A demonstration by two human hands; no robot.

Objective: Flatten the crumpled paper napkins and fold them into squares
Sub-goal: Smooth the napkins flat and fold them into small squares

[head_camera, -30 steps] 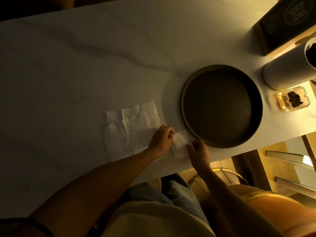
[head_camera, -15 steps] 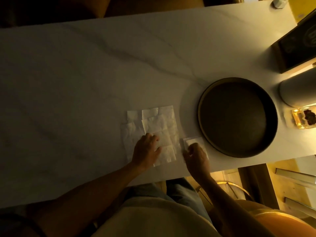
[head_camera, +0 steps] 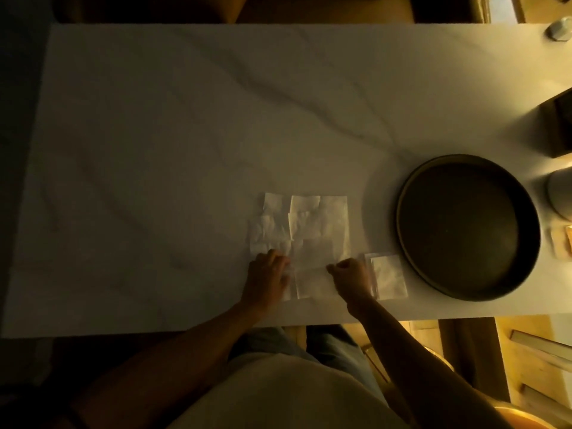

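Pressing down with the left hand (head_camera: 267,274), fingers spread flat on the near left corner of the flattened napkins (head_camera: 309,227), probably pinning the sheets against sliding. Pinching with the right hand (head_camera: 351,275), fingers curled tight at the near edge of the top sheet, seemingly readying a fold away from the body. Lying just right of that hand, one folded square (head_camera: 388,280), set aside as done. Sitting further right on the tabletop (head_camera: 185,134), a dark round tray (head_camera: 405,212), empty, perhaps waiting for finished squares.
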